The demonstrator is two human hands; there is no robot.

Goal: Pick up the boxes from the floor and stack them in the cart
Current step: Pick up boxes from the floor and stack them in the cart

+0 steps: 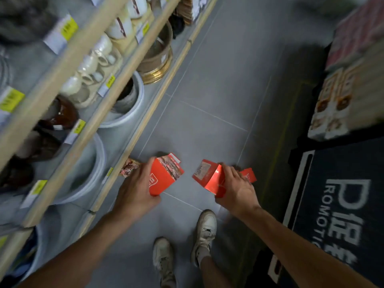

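We hold a red box in our left hand: the fingers curl round its left side and the thumb presses under its near corner, so the box sits tilted above the grey tiled floor. A second red box is in our right hand, whose fingers wrap over its right side and pinch it, the label face turned up and away from the fingers. Just beyond the right fingers a third red box shows partly, low by the floor; whether it touches the held box we cannot tell. Just past the left fingers, to their outer side, another patterned box lies on the floor by the shelf foot.

Below the hands our two pale sneakers stand on the tiles. Out from the left fingers runs a wooden shelf unit with white basins, a brass pot, cream cups and yellow price tags. Out from the right fingers stands a black display with white lettering, and beyond it stacked printed cartons, blurred.
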